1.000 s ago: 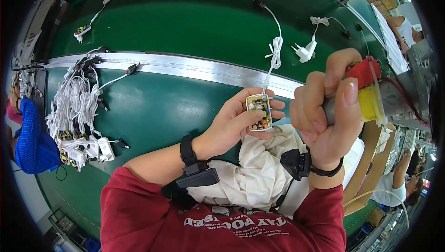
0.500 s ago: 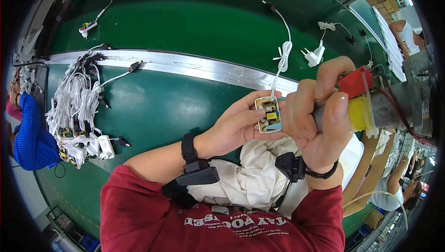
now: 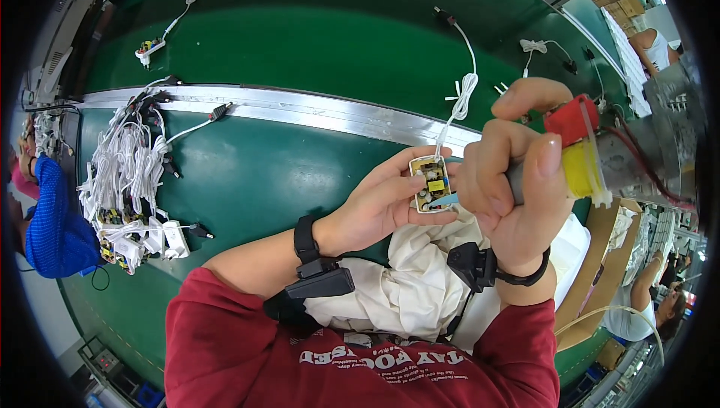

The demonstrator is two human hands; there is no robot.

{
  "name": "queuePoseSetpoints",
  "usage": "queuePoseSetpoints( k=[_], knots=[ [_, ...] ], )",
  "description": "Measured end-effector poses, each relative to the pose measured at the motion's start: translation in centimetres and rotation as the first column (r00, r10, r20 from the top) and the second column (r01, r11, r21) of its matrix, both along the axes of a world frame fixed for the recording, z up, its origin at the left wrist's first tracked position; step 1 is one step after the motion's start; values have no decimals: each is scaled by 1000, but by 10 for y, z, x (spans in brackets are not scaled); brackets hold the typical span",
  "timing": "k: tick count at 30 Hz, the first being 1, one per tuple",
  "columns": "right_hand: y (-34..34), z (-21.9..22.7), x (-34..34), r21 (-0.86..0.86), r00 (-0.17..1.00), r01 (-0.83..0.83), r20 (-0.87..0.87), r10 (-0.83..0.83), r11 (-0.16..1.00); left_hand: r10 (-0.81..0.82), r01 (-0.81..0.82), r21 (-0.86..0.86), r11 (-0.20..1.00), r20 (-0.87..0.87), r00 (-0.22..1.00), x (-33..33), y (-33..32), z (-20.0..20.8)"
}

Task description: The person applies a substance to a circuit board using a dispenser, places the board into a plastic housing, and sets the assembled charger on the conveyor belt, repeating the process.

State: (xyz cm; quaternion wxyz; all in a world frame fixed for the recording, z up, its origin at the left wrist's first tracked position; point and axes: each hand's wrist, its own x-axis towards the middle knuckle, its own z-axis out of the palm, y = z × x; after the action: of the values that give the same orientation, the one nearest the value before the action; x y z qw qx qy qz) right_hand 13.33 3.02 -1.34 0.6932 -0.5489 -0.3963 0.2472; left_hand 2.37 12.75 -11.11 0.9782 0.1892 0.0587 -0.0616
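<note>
My left hand [image 3: 371,205] holds an opened white power adapter [image 3: 430,204] between thumb and fingers, its circuit board with a yellow part facing up. A white cord runs from its far end to a tied bundle [image 3: 464,94] on the green surface. My right hand [image 3: 514,198] is wrapped round a grey cylindrical glue dispenser [image 3: 626,168] with yellow tape and a red switch [image 3: 571,119]. The dispenser's pale blue tapered nozzle [image 3: 448,199] points left, its tip over the near end of the board. Whether the tip touches the board, I cannot tell.
At left lies a heap of white-corded adapters [image 3: 124,175]. Beyond the metal rail [image 3: 315,117], an opened adapter [image 3: 150,49] and more cords lie on a green surface. A cardboard box [image 3: 600,265] stands at right. Other people are at both sides.
The nozzle tip has shifted slightly left and its tilt has changed over the board. My right index finger has moved left, away from the red switch. The left hand still holds the adapter.
</note>
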Motion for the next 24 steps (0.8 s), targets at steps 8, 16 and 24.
queuePoseSetpoints(
  k=[8,16,24],
  knots=[
    [-4,9,-3,53,991,27,-136,-19,998,13,-13,332,943,2,1000,13,2,0],
    [0,20,-23,53,972,79,-224,-65,995,88,-499,838,221,492,866,103,53,49],
    [5,22,-25,65,978,93,-194,-79,994,-173,-281,484,-829,256,951,83,93,27]
  ],
)
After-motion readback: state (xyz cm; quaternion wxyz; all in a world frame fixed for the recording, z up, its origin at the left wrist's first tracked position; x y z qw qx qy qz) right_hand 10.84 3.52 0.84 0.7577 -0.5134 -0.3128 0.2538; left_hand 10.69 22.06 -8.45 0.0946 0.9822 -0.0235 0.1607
